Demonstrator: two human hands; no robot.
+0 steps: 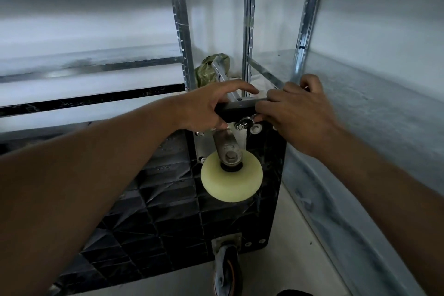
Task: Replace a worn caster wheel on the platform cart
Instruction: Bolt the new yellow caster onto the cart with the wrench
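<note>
The black plastic platform cart [168, 211] stands on its side with its ribbed underside facing me. A pale yellow caster wheel [231, 179] in a grey metal fork sits on a mounting plate near the cart's top edge. My left hand [211, 106] grips the cart's top edge just left of the plate. My right hand [298, 113] holds a small metal wrench [247, 122] set on a bolt at the plate's upper right. A second, worn grey caster [225, 269] hangs at the cart's lower edge.
Galvanised metal shelving [182, 31] stands behind the cart on the left and another rack [302, 31] on the right. A green bag [209, 69] lies in the corner behind the cart. A pale wall panel [360, 151] runs along the right, with tiled floor [288, 259] below.
</note>
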